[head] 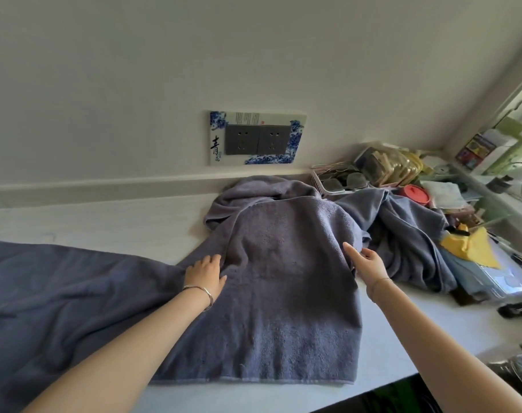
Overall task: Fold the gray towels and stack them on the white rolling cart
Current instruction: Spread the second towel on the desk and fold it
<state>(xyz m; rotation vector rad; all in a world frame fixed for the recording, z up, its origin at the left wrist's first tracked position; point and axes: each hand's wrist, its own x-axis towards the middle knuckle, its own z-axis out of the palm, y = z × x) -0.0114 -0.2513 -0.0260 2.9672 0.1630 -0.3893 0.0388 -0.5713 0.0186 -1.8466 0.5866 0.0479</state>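
Towel: gray terry, laid lengthwise on white surface, near hem at 6 o'clock flat and square, far end at 12 o'clock rucked up against the wall. Judged soft, limp, fairly light, pile grippy rather than slippery, nothing fragile. Likely to sag and drag from a single hold, so best taken at two matching points on the long edges or at the hem corners, then carried over into a fold. Left grip: resting on the towel's left edge at 9 o'clock, fingertips sunk into a crease there; pinching or merely pressing, cannot tell. Right grip: at the right edge at 3 o'clock, fingers straight, tips touching the cloth, holding nothing. Towel thus between both grips, its middle at 3 o'clock of the left and 9 o'clock of the right. Second towel: spread at 9 o'clock, touching the first, unfolded. Third towel: crumpled at 2 o'clock, beside clutter. Fold judged barely begun.
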